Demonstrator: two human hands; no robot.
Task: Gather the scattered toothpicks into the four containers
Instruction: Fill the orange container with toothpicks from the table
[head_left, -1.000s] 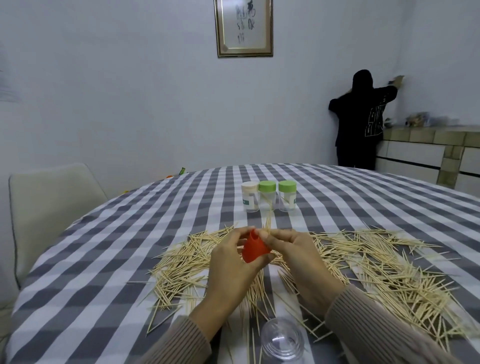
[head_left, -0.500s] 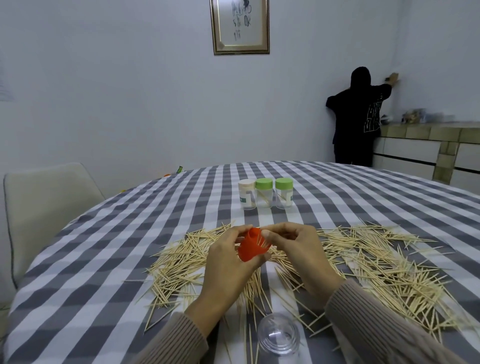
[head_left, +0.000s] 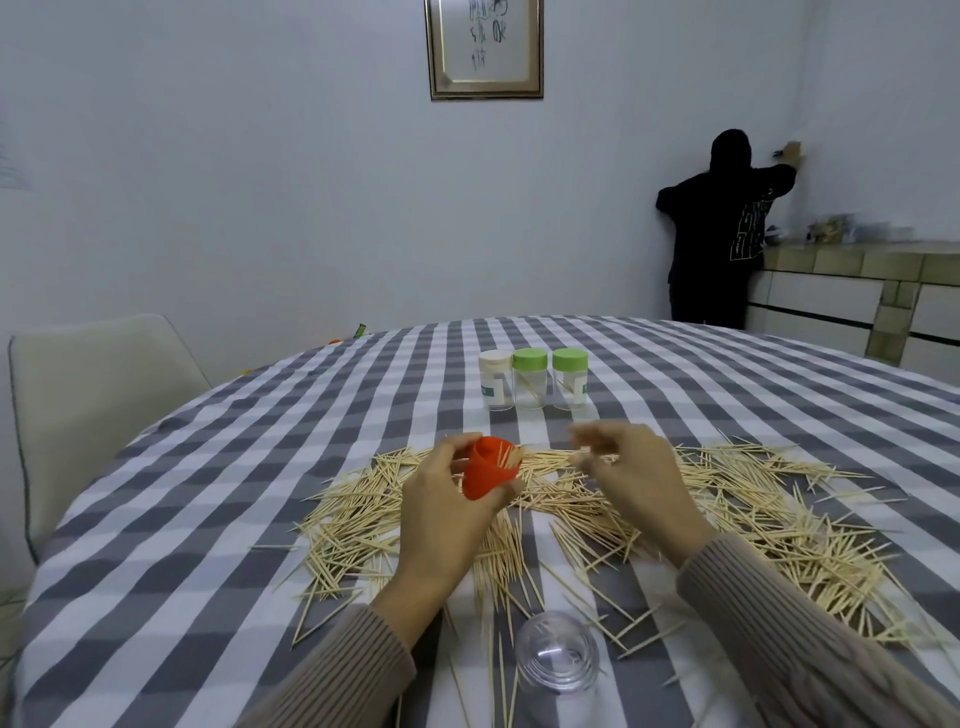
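A round tabletop (head_left: 208, 519) under a grey-and-white checked cloth is strewn across its near half with toothpicks (head_left: 753, 519). Toward the far edge, three capped containers (head_left: 530, 379) are lined up side by side. Near the front edge a clear open container (head_left: 557, 652) is seen. An orange cap (head_left: 488, 474), with toothpick ends showing in it, is gripped by the left hand (head_left: 447, 512). The right hand (head_left: 639, 483) is raised beside it, blurred, fingers curled; whether anything is pinched cannot be told.
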